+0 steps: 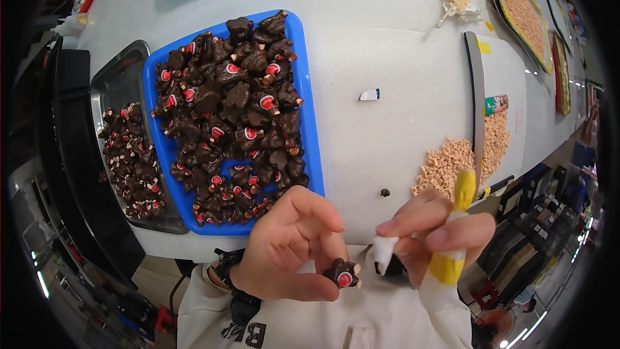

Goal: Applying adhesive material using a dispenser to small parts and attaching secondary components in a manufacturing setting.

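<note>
My left hand (284,245), palm up, holds a small dark brown molded figure (342,273) between thumb and fingers. The figure has a red-and-white mark and pale peg-like ends. To its right, my right hand (439,232) pinches a white, cloth-like wad (385,250) with a dark spot near its lower end. A yellow-and-white stick-like thing (464,190) crosses the fingers of that hand; its exact kind is unclear. Just beyond my left hand, a blue tray (313,155) holds a heap of similar brown figures (236,100).
A metal tray (139,48) with smaller brown pieces stands far left. Many small beige pieces (445,165) are heaped at right, against a dark-edged board (475,77). A tiny dark piece (385,192) and a small white packet (370,94) lie on the white table (349,39).
</note>
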### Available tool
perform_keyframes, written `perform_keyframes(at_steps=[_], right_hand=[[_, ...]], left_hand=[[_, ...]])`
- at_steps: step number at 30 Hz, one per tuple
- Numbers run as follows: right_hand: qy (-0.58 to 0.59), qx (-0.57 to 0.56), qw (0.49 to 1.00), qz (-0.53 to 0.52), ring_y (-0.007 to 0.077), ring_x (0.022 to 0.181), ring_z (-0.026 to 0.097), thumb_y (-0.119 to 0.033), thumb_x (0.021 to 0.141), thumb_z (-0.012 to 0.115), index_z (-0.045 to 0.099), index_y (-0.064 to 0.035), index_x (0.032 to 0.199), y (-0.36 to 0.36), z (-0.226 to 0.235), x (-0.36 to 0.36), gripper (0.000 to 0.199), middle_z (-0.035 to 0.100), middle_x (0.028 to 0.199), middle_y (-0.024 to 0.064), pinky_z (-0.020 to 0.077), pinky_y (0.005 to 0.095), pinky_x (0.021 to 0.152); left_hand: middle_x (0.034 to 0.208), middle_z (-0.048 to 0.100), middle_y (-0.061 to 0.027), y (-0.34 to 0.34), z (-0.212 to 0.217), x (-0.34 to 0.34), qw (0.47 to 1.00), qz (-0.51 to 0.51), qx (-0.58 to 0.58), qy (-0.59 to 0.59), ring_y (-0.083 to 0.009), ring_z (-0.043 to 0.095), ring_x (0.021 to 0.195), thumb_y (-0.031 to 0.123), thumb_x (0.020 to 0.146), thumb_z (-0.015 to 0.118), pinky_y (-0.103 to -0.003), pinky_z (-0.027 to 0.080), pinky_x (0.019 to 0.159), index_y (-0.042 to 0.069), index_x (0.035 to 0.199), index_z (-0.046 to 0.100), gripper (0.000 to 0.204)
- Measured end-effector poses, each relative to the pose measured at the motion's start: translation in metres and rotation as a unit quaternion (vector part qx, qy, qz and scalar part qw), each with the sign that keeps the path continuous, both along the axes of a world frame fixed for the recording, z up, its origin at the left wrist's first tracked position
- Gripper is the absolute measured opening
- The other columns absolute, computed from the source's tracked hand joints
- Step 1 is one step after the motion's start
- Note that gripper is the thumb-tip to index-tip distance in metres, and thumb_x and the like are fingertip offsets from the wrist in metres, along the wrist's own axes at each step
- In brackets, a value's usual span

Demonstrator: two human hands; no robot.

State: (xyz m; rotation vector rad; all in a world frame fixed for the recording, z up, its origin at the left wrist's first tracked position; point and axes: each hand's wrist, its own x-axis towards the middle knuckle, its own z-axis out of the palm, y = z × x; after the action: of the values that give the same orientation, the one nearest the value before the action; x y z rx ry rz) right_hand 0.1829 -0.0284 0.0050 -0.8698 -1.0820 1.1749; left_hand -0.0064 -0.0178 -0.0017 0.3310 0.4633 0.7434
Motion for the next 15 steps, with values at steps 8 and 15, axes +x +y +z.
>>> perform_keyframes(at_steps=[8, 15], right_hand=[[-0.084, 0.01, 0.996, 0.033, 0.0247, 0.06, 0.062, 0.01, 0.062, 0.07, 0.054, -0.0016, 0.091, -0.0006, 0.0006, 0.0029, 0.035, 0.063, 0.086, 0.0245, 0.0498, 0.0316, 0.056], [-0.097, 0.026, 0.994, 0.034, 0.0241, 0.061, 0.062, 0.011, 0.061, 0.071, 0.053, -0.0022, 0.093, -0.0007, -0.0033, -0.0006, 0.039, 0.064, 0.085, 0.0232, 0.0494, 0.032, 0.057]], left_hand=[[0.086, 0.059, -0.0078, -0.0004, -0.004, 0.0003, 0.999, 0.017, 0.007, -0.036, -0.0127, 0.06, 0.079, -0.002, 0.067, 0.076, -0.021, 0.047, 0.064, 0.003, 0.111, 0.036, 0.059], [0.085, 0.058, -0.0064, -0.0026, -0.0063, 0.0003, 0.999, 0.025, 0.015, -0.019, -0.0104, 0.059, 0.076, -0.002, 0.066, 0.077, -0.02, 0.043, 0.062, 0.004, 0.11, 0.037, 0.059]])
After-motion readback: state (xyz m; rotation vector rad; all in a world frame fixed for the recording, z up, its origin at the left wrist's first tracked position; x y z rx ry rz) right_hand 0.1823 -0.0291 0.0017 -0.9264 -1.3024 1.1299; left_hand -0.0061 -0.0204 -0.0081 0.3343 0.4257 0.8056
